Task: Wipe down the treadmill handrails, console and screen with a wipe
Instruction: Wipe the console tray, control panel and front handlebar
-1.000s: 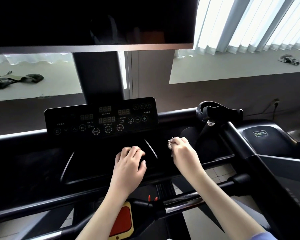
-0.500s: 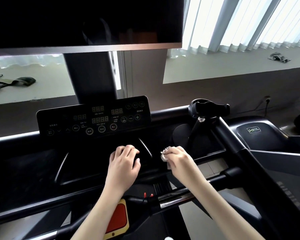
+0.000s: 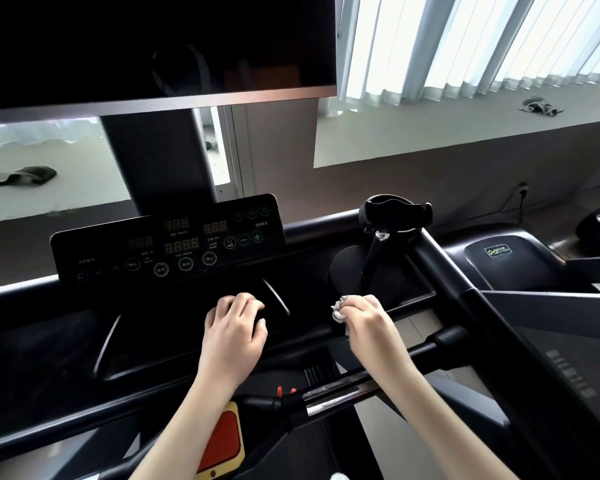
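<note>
Our right hand (image 3: 364, 323) grips a crumpled white wipe (image 3: 338, 310) and holds it at the near right edge of the treadmill's console tray (image 3: 153, 341), just below the black phone clamp (image 3: 395, 213) on its stalk; we cannot tell whether the wipe touches the tray. Our left hand (image 3: 234, 327) rests on the middle of the tray, fingers curled under, holding nothing. Beyond both hands the tilted panel (image 3: 174, 244) shows dim digits and round buttons, and the dark screen (image 3: 153, 46) hangs above it. We see the right handrail (image 3: 499, 341) slope down past the wiping hand, near it but apart. A crossbar (image 3: 340, 393) with a silver grip runs below our wrists, and a red-and-yellow tab (image 3: 222, 441) sits beside the left forearm. Blinds (image 3: 465, 39) line the window, upper right.
</note>
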Available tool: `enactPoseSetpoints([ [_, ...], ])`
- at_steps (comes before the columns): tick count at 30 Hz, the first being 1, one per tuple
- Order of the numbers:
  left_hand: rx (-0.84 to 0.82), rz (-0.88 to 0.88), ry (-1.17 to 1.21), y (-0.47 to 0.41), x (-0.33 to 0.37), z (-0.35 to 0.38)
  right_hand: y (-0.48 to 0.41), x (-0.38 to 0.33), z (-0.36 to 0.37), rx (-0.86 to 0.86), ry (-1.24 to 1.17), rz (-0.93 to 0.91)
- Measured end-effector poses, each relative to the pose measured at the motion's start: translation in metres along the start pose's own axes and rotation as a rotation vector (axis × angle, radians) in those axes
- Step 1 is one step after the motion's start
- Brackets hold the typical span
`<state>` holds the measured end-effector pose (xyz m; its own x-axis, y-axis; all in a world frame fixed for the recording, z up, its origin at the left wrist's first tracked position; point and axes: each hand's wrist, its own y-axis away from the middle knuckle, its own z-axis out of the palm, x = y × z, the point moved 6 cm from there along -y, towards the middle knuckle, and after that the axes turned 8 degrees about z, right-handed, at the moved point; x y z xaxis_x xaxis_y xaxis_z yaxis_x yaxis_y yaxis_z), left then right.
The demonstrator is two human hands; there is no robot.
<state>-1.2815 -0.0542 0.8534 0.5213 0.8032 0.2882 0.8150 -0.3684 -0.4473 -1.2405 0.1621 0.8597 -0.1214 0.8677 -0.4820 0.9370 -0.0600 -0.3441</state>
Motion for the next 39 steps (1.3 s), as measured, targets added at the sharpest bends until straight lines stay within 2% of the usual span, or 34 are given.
enactPoseSetpoints([
  [3,-0.005,0.001,-0.012,-0.001,0.002,0.002,0.001,0.003,0.000,-0.056,0.011,-0.086],
  [7,0.030,0.051,0.044,-0.009,0.021,0.003,0.005,0.015,-0.009,0.014,0.020,0.066],
  [10,-0.010,0.093,0.115,-0.017,0.039,0.014,0.010,0.010,-0.016,0.058,-0.017,0.052],
  [12,-0.047,0.107,0.096,-0.015,0.042,0.022,0.009,0.018,-0.034,0.139,-0.017,0.084],
  [16,-0.059,0.114,0.042,-0.014,0.042,0.025,0.001,0.056,-0.069,0.353,0.003,0.307],
  [19,-0.056,0.122,0.017,-0.014,0.044,0.024,-0.006,0.078,-0.064,0.326,0.035,0.365],
  [25,-0.073,0.121,0.000,-0.013,0.046,0.024,-0.036,0.098,-0.065,0.296,0.109,0.291],
  [33,-0.080,0.121,-0.017,-0.014,0.048,0.022,-0.075,0.105,-0.059,0.124,0.046,0.151],
  [39,-0.078,0.115,-0.016,-0.013,0.048,0.022,-0.057,0.108,-0.053,0.163,0.153,0.167],
])
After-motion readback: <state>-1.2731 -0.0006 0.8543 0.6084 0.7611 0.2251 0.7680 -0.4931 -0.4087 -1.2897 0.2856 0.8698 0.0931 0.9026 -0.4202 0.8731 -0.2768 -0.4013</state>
